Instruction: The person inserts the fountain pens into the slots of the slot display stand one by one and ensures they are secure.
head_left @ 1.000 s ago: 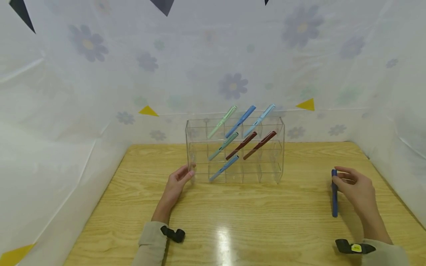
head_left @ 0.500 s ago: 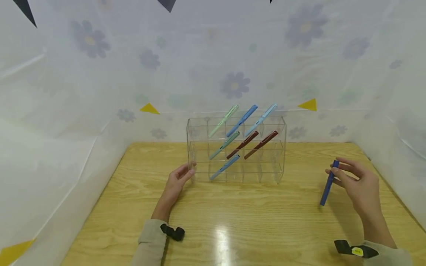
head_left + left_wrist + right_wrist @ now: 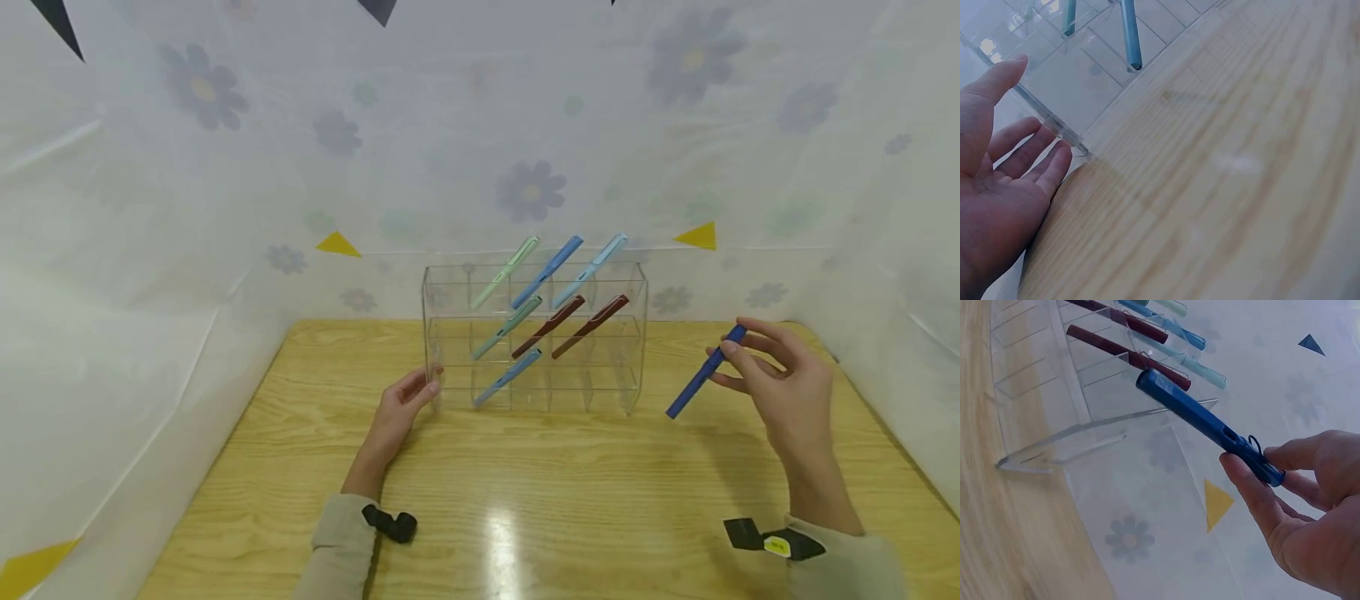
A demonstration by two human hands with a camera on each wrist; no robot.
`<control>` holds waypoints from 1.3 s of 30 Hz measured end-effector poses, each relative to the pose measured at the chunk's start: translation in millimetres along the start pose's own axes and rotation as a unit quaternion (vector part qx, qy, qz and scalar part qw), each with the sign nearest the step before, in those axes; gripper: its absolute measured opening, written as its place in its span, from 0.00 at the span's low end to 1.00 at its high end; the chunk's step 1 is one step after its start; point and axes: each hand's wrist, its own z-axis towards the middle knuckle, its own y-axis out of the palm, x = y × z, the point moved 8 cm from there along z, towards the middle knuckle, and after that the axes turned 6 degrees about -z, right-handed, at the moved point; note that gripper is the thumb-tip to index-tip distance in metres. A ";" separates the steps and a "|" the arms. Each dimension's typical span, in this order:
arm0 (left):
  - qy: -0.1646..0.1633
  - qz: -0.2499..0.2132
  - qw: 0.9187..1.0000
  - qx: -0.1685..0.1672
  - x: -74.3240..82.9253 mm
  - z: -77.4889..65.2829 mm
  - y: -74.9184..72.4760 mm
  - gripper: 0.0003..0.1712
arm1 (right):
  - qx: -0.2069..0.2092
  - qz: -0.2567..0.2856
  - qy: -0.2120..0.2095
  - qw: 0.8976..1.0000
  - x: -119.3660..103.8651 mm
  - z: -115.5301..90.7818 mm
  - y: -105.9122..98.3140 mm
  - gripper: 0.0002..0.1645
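Note:
A clear acrylic pen rack [image 3: 532, 333] with three tiers stands on the wooden table, bearing several slanted pens. My left hand [image 3: 401, 404] is at the rack's left side; its fingertips touch the side panel, and the thumb [image 3: 1007, 78] stands apart from the fingers. To the right of the rack, my right hand [image 3: 787, 387] pinches a dark blue pen [image 3: 701, 379] by its clip end, between thumb and fingers. The pen is held above the table, tilted, its lower end toward the rack. In the right wrist view the pen's clip lies beside the fingertips.
The rack's top tier carries a light green pen [image 3: 506, 272], a blue pen [image 3: 547, 272] and a pale blue pen [image 3: 590, 271]. Below are a teal-green pen [image 3: 507, 327], two maroon pens and a blue pen [image 3: 507, 377] on the lowest tier. A flowered curtain [image 3: 450, 125] closes off the back.
My right hand has lifted the dark blue pen and moved it left toward the rack, tilting it from near vertical to slanted. The left hand and the rack have stayed put.

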 end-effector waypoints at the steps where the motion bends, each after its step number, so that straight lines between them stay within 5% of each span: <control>1: -0.001 0.002 1.000 0.000 -0.2 0.0 0.3 0.29 | -0.004 0.007 0.002 1.000 -1.0 1.1 3.5 0.24; 7: 0.002 0.002 1.000 -0.001 -1.6 0.9 0.2 0.28 | -0.017 0.026 0.000 1.000 -7.8 7.7 25.4 0.25; 18: 0.012 -0.001 1.000 -0.002 0.2 1.5 -0.4 0.28 | 0.057 0.052 -0.008 0.997 -11.3 15.2 61.6 0.23; 39: 0.003 -0.006 1.000 -0.006 -1.8 1.1 -0.7 0.28 | 0.071 0.009 -0.033 0.997 30.7 6.6 109.3 0.17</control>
